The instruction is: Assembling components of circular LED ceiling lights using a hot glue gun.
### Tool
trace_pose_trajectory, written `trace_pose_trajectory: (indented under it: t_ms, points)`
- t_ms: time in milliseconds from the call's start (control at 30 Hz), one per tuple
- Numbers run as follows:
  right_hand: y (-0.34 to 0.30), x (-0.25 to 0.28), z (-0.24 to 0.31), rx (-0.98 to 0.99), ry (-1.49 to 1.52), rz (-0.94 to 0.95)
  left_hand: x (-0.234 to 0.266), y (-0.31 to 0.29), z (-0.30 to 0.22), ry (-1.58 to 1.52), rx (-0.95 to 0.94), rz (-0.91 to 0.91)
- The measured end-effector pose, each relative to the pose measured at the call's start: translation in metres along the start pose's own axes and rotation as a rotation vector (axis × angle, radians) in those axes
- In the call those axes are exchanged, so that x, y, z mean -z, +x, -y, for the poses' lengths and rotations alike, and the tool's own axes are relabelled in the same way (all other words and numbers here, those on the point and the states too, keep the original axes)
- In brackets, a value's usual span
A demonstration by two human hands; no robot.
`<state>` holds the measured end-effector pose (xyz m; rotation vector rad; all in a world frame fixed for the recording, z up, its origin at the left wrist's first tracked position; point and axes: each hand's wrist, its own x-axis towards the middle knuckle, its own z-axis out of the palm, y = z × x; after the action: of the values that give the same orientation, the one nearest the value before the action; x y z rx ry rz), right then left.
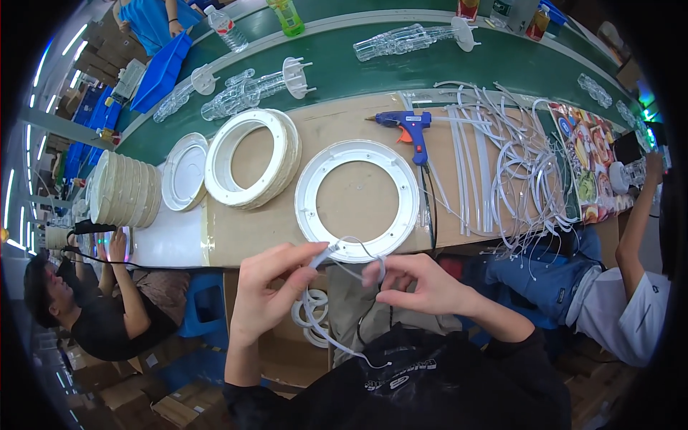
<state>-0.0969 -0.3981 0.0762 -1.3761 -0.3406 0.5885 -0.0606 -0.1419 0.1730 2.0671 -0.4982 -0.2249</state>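
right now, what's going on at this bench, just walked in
A person is handling a pale flexible strip just above the near edge of a white ring. The left hand pinches the strip; the right hand is close by, its fingertips too blurred to tell whether they grip it. The ring lies on brown cardboard, with a blue glue gun beyond it to the right, beside a tangle of pale strips and wires.

Can see a clear bottle (226, 30) and a green bottle (287, 18) far beyond the left hand (276, 287) — and a blue stool (203, 304) left of it.
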Motion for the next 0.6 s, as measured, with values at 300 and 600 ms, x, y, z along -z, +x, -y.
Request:
trace_pose_trajectory:
  t_ms: [300, 600]
  points:
    - [0.000, 0.040, -0.003, 0.102, -0.410, -0.415, 0.004, 0.038, 0.053, 0.054, 0.287, -0.037]
    - [0.063, 0.077, -0.004, 0.043, -0.016, -0.383, -0.003, 0.081, 0.093, 0.076, 0.321, -0.057]
